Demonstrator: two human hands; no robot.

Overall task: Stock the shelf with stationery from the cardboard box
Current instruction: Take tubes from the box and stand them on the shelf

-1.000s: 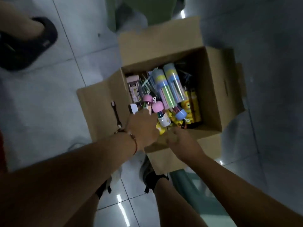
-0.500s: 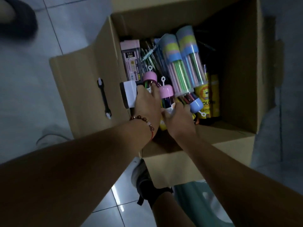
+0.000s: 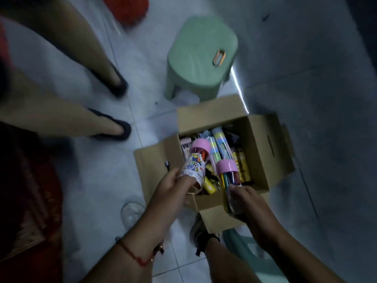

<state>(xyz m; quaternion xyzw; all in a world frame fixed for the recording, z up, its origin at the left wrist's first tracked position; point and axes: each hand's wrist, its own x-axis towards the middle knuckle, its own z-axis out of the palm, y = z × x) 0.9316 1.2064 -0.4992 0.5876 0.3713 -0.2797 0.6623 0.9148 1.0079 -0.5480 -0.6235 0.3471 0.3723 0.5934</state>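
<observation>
Two pen tubes lifted out of the cardboard box [image 3: 263, 144]

The left hand [image 3: 173, 188] grips one pink-capped tube [image 3: 193, 164]; the right hand [image 3: 244, 199] grips another [image 3: 229, 176], above the box at five o'clock. Next, probably carrying both to the unseen shelf.

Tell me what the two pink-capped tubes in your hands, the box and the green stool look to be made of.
Left tube and right tube: likely clear glossy plastic, since the pens show through, with matte pink plastic caps. Box: plain brown corrugated cardboard, matte, with folded flaps. Stool: apparently moulded green plastic, smooth with a soft sheen.
</observation>
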